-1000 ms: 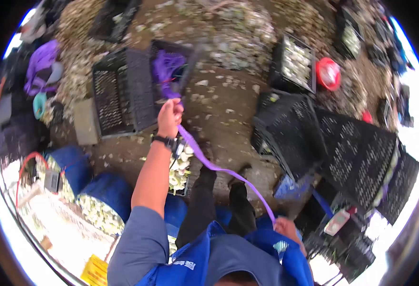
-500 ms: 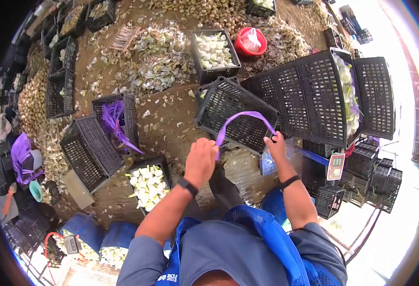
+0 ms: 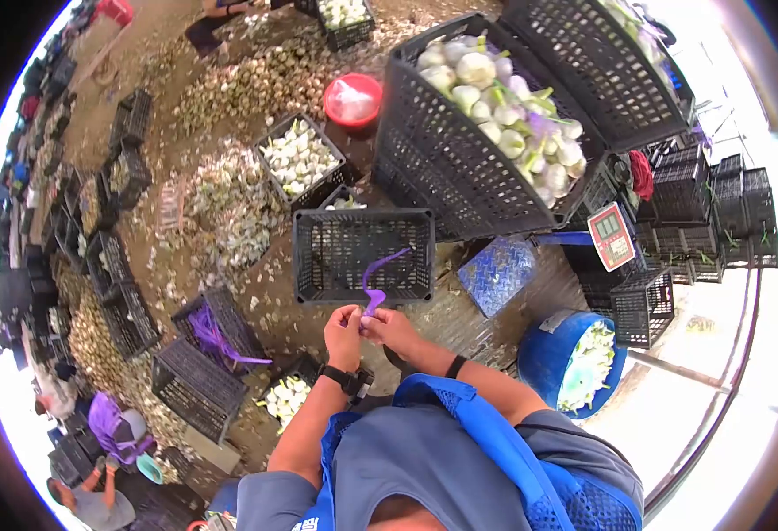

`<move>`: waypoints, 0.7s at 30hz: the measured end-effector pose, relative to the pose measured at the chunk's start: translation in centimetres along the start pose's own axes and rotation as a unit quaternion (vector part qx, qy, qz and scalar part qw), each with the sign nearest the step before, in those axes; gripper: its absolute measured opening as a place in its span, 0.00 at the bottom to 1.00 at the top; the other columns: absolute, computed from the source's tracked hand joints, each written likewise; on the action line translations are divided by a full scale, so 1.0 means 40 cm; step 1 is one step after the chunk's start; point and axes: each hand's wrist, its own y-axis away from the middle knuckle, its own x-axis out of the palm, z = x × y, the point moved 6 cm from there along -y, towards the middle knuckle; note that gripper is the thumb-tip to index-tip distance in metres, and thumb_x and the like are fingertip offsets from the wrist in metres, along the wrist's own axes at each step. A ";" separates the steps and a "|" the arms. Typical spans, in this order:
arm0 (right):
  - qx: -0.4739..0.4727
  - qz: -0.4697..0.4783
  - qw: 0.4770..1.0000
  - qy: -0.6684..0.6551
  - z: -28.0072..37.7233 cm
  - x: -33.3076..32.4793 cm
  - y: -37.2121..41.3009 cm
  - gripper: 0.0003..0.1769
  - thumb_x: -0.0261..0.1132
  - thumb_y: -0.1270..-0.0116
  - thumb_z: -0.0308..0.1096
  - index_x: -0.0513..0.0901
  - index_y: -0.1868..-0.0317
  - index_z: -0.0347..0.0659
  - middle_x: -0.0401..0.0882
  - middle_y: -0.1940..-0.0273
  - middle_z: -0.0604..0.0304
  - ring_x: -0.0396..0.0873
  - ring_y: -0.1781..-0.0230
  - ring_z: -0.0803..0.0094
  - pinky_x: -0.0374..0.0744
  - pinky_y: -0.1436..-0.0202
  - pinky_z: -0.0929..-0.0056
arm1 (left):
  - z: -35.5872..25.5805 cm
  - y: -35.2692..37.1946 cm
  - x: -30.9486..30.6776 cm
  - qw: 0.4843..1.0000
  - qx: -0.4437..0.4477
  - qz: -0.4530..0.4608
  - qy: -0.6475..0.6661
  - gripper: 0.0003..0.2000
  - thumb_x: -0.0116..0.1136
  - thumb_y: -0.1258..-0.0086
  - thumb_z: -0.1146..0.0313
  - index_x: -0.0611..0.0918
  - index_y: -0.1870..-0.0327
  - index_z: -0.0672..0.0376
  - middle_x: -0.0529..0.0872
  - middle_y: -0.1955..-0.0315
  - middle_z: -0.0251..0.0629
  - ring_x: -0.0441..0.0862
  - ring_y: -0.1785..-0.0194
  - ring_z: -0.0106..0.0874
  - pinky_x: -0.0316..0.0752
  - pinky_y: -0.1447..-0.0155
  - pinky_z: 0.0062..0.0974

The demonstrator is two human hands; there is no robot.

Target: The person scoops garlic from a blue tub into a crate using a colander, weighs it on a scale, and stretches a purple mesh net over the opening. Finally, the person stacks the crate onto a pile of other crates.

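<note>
The ground is bare earth, covered with peelings and many black crates. In front of the person lies an empty black crate (image 3: 362,252) on its side. Behind it a big crate (image 3: 460,168) holds white bulbs (image 3: 495,97). The left hand (image 3: 345,332) and the right hand (image 3: 393,326) are close together, and both pinch a purple strap (image 3: 371,294) with the fingers. The strap's free end curls up before the empty crate. A blue barrel (image 3: 548,354) stands to the right.
</note>
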 end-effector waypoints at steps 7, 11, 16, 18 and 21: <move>-0.123 -0.092 0.987 0.040 0.149 -0.100 -0.012 0.12 0.63 0.27 0.38 0.82 0.62 0.36 0.81 0.71 0.66 0.78 0.73 0.80 0.78 0.71 0.77 | -0.124 0.060 0.113 0.979 -0.055 0.178 0.076 0.13 0.56 0.26 0.78 0.79 0.42 0.66 0.87 0.56 0.37 0.86 0.56 0.26 0.82 0.50 0.25; -0.151 -0.121 0.976 0.104 0.165 -0.109 -0.008 0.14 0.62 0.27 0.40 0.82 0.56 0.34 0.82 0.68 0.63 0.79 0.71 0.79 0.78 0.69 0.77 | -0.135 0.032 0.124 0.974 -0.092 0.207 0.020 0.10 0.57 0.26 0.75 0.80 0.47 0.64 0.87 0.59 0.36 0.85 0.59 0.25 0.81 0.54 0.22; -0.162 -0.223 0.959 0.067 0.192 -0.091 0.042 0.17 0.66 0.32 0.39 0.80 0.51 0.33 0.86 0.65 0.55 0.84 0.68 0.71 0.80 0.62 0.69 | -0.148 -0.046 0.110 0.979 -0.082 0.181 -0.057 0.07 0.61 0.25 0.65 0.78 0.64 0.56 0.82 0.75 0.28 0.75 0.75 0.18 0.67 0.73 0.16; -0.178 -0.269 0.943 0.077 0.206 -0.079 0.069 0.19 0.67 0.34 0.36 0.79 0.49 0.33 0.86 0.64 0.54 0.84 0.66 0.70 0.80 0.60 0.69 | -0.156 -0.062 0.112 0.977 -0.091 0.187 -0.057 0.09 0.61 0.25 0.63 0.77 0.66 0.55 0.77 0.78 0.25 0.70 0.79 0.17 0.61 0.77 0.16; -0.197 -0.176 0.964 0.011 0.260 -0.039 0.101 0.16 0.67 0.37 0.24 0.79 0.48 0.34 0.85 0.62 0.59 0.82 0.63 0.75 0.80 0.59 0.73 | -0.194 -0.066 0.127 0.968 -0.128 0.209 -0.051 0.12 0.61 0.25 0.58 0.77 0.68 0.52 0.75 0.80 0.23 0.69 0.80 0.15 0.55 0.81 0.14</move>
